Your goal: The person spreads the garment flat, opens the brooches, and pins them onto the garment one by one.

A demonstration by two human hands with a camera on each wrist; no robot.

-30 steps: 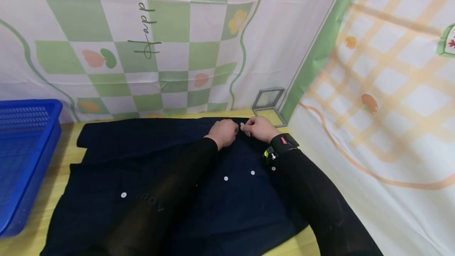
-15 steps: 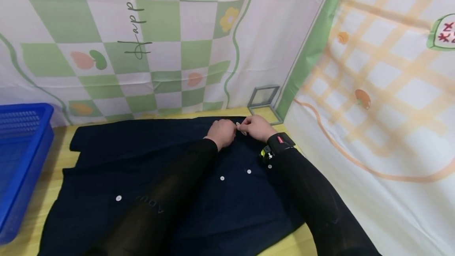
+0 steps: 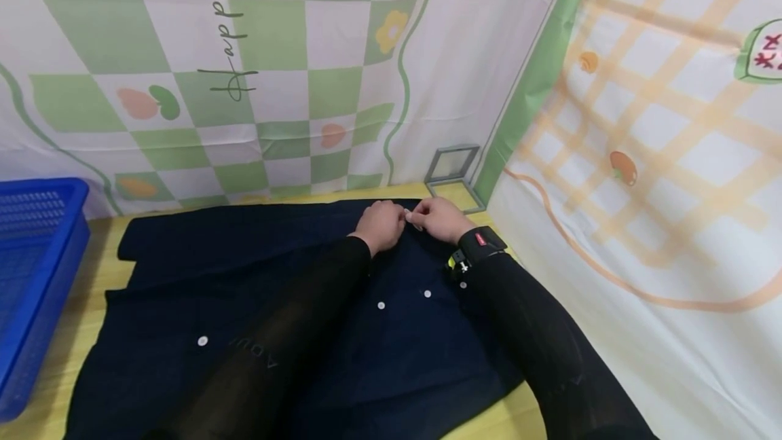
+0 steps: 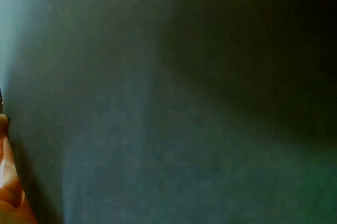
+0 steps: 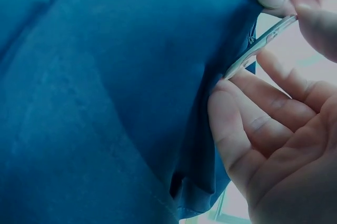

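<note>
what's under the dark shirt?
A yellow wooden table shows along the left, far and near edges of the dark shirt. Both sleeved forearms lie on top, with the left hand and right hand pinching a white button. Anything beneath the cloth is hidden.

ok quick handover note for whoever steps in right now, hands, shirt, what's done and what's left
Left hand: fingers curled, gripping the dark shirt at its far edge.
Right hand: pinching a white button at that same edge, right next to the left hand.
The shirt lies spread flat on the wooden table; other white buttons show along its front. A blue basket sits at the table's left.
Done: shirt laid out. Left, as it looks: the far button is still being worked; whether it is fastened cannot be told.
</note>
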